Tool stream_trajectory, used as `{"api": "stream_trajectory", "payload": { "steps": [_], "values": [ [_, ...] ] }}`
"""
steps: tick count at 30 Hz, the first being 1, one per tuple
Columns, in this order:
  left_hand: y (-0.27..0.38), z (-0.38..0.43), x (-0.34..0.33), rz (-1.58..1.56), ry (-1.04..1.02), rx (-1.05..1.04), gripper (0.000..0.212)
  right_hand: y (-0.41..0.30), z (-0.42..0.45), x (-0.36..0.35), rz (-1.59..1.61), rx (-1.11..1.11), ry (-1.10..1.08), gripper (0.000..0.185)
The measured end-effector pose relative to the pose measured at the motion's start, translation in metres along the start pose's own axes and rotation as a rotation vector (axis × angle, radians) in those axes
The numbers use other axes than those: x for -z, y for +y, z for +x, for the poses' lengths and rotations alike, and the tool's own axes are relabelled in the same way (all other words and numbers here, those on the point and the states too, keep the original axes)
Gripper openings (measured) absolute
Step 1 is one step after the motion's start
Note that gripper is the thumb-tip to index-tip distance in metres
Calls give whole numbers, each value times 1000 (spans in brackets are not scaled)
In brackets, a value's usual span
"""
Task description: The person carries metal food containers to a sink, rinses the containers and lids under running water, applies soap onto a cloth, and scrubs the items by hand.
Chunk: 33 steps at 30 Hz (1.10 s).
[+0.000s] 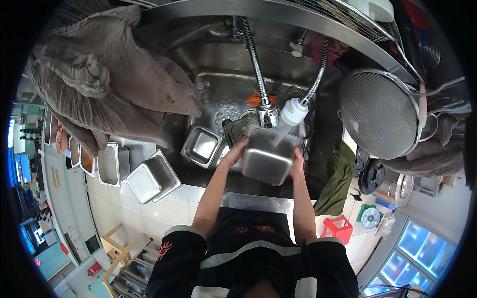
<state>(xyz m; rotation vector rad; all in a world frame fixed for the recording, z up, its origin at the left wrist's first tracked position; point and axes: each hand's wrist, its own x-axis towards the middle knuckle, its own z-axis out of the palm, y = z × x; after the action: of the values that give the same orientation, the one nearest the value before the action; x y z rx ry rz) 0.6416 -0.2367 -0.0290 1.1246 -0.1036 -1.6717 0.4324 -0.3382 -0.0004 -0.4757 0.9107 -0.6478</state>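
Observation:
Between my hands is a deep stainless steel food pan (269,158), held tilted over the sink and slightly blurred. My left hand (235,152) grips its left edge, and my right hand (297,162) grips its right edge. Water runs onto the pan from a white faucet head (294,111) on a flexible metal hose. Just beside it hangs a chrome faucet head (268,115). A smaller steel pan (202,146) rests in the sink to the left of my left hand. Partly hidden behind the held pan lies another metal pan or lid (238,130).
Grey cloths (123,82) hang at the left. An upturned steel pan (152,178) sits on the left counter beside several more pans. To the right are a large mesh strainer (382,115) and a green cloth (337,178) over the sink edge (257,202). A red stool (337,229) stands below.

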Motion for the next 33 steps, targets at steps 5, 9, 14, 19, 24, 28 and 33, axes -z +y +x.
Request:
{"api": "stream_trajectory", "payload": {
  "steps": [5,9,14,19,24,28,33],
  "values": [
    [30,-20,-29,309,139,-134,31,30,52,24,-26,-8,305,50],
    [32,-48,-5,562,446,-337,20,24,93,6,-189,144,612,44],
    [37,-84,-18,1305,944,-651,19,-5,119,10,-120,549,622,18],
    [26,-136,-1,1598,1046,-733,27,-12,66,-39,-998,491,124,34],
    [17,-167,8,1600,934,-1079,21,-9,20,-134,-1815,361,-227,34],
    [-2,-182,18,1158,959,-1019,15,-20,-45,-123,-1881,856,-436,12],
    [-17,-180,46,-206,949,-745,9,-75,-51,-85,-1536,614,-262,12]
  ]
}}
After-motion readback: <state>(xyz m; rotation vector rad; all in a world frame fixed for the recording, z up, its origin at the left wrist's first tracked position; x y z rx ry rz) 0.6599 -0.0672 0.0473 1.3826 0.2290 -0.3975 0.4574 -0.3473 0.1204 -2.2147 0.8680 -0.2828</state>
